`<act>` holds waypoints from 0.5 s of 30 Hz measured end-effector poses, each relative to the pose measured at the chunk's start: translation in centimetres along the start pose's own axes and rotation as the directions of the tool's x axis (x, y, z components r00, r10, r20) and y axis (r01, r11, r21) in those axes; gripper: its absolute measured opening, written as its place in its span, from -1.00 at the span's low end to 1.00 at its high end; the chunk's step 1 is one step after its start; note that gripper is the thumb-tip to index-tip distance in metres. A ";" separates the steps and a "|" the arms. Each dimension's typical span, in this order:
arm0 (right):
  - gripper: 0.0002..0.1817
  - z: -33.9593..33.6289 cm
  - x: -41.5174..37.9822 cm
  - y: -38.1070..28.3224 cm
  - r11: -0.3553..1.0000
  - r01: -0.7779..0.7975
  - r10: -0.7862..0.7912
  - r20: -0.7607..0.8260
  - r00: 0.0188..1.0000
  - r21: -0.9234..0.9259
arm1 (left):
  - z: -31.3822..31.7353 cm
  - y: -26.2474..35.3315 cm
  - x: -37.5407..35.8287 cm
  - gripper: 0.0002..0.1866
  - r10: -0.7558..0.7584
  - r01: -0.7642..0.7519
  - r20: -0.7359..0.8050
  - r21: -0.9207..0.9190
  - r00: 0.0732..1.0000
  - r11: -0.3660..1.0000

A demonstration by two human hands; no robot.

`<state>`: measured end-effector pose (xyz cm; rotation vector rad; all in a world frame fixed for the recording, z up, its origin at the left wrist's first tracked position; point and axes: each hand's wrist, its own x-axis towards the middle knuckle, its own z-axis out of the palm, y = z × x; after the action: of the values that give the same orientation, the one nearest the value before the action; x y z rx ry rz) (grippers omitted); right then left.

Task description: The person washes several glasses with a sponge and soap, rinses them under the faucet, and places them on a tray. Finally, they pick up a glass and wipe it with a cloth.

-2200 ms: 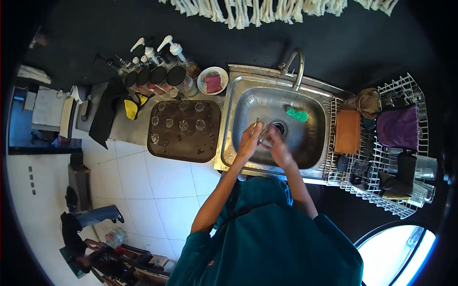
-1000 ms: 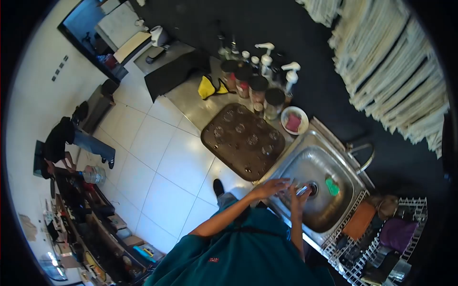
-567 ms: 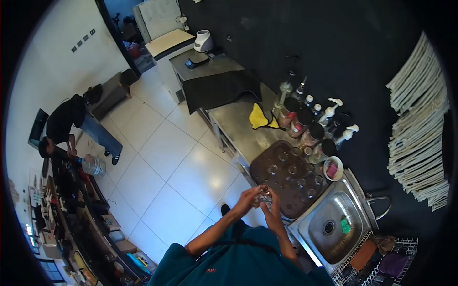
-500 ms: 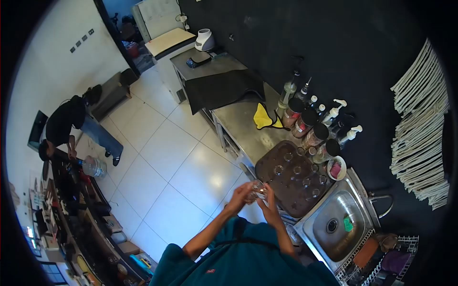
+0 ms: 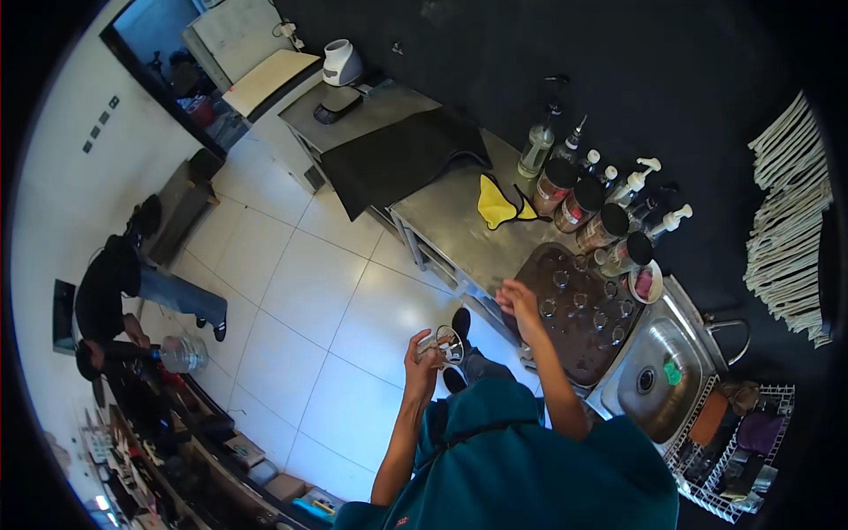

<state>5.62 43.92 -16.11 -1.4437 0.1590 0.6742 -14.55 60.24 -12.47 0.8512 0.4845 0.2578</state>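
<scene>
My left hand (image 5: 419,360) is closed round a small clear glass (image 5: 449,345), held out over the floor with its round rim toward the right. My right hand (image 5: 519,303) is apart from it, raised by the left edge of a dark brown tray (image 5: 565,353). Its fingers are loosely stretched, and I see nothing in them. Several small clear glasses (image 5: 579,300) stand on the wet tray. A yellow cloth with black edging (image 5: 496,205) lies on the steel counter (image 5: 442,225) beyond.
Lidded jars (image 5: 579,201), bottles and pump dispensers line the wall behind the tray. A steel sink (image 5: 649,402) with a green scrubber and a dish rack (image 5: 738,442) are at right. At far left a person (image 5: 110,287) bends by a large water bottle (image 5: 183,353).
My hands have come apart: the left keeps the glass, while the right has let go and moved up toward the tray. The view has shifted, and the person at left has bent lower.
</scene>
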 end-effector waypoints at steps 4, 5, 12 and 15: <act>-0.51 0.8 10.0 0.4 0.999 -0.005 0.010 -0.135 0.991 0.037 | 0.0 1.3 2.9 -0.32 0.004 -0.006 0.044 0.041 0.999 0.999; -0.50 0.8 12.8 0.8 1.000 0.003 0.000 -0.197 0.980 0.017 | 0.2 1.7 3.9 -0.32 0.011 -0.013 0.037 0.052 0.999 0.999; -0.32 2.6 23.5 0.1 0.924 -0.163 -0.121 -0.671 0.732 -0.345 | 0.1 5.1 11.8 -0.44 0.001 -0.017 0.057 0.285 0.998 0.958; -0.20 2.2 24.4 -0.4 0.926 -0.190 -0.060 -0.624 0.779 -0.326 | 2.4 6.6 14.1 -0.49 -0.052 0.036 0.055 0.252 0.997 0.967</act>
<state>24.89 53.99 -27.40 -2.0113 0.6365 0.2514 -1.36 68.60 -10.30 1.0913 0.4841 0.1299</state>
